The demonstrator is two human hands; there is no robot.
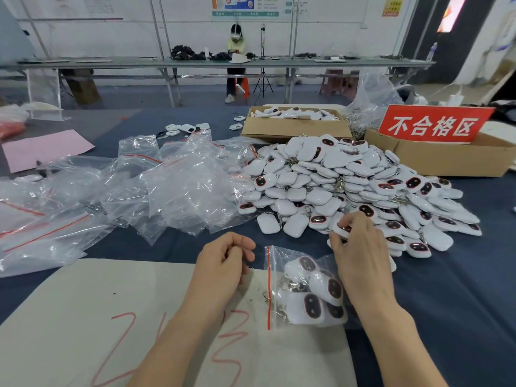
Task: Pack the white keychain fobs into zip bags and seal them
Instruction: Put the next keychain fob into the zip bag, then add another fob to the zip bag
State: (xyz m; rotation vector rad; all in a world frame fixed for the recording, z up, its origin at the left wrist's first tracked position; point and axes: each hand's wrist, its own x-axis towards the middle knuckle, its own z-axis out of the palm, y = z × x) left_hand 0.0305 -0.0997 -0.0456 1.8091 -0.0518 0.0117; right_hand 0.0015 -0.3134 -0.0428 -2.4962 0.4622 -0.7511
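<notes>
A big heap of white keychain fobs [349,185] with dark oval faces lies on the blue table, right of centre. In front of me a clear zip bag [301,291] with a red seal strip holds several fobs and lies flat between my hands. My right hand [360,255] reaches to the near edge of the heap and pinches one fob [344,229] with its fingertips. Left of the bag, my left hand [223,263] hovers over the beige board, its fingers loosely curled and holding nothing.
A pile of empty zip bags [167,185] covers the left of the table. A beige board [111,317] with red marks lies near me. Two cardboard boxes [296,129] [446,157] stand behind the heap, one with a red sign [432,124]. A person works at a far bench [195,62].
</notes>
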